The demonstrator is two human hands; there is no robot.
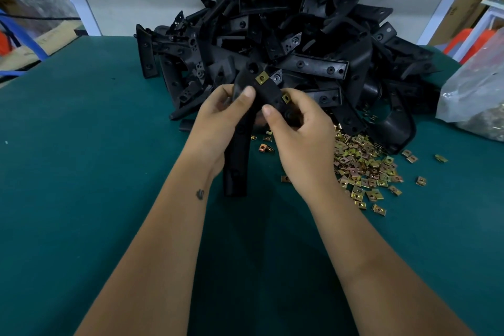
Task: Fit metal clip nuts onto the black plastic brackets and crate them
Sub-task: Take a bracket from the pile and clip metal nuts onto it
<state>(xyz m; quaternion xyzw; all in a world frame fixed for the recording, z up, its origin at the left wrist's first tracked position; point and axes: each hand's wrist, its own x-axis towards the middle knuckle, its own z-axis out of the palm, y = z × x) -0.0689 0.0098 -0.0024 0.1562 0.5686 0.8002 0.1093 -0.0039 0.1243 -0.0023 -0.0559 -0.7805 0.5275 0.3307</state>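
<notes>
Left hand grips the upper part of one black bracket, thumb across its front; the bracket's long leg hangs down to the counter between the forearms. Right hand curls round the bracket's right side, thumb pressed on its face, fingertips at a clip nut sitting on the bracket's edge. A second clip nut is already seated higher up on the same bracket.

Risks, as judged:
- The nut under the right fingers looks only partly on. If pushed askew it may not line up with its hole, or may spring off into the loose nuts spread just right of the hands, toward the counter's right edge.
- Thin metal edges under thumb pressure could nick a finger.
- The bracket pile at the counter's far edge is heaped high and loose; a knock may send parts sliding onto the nuts.
- A few stray nuts lie near the middle of the counter, under the hands, and are easily swept away by a forearm.

Containers: a clear plastic bag at the right edge holds what appear to be more nuts; contents blurred. No crate is in view. Cardboard boxes stand beyond the counter; contents unseen.
</notes>
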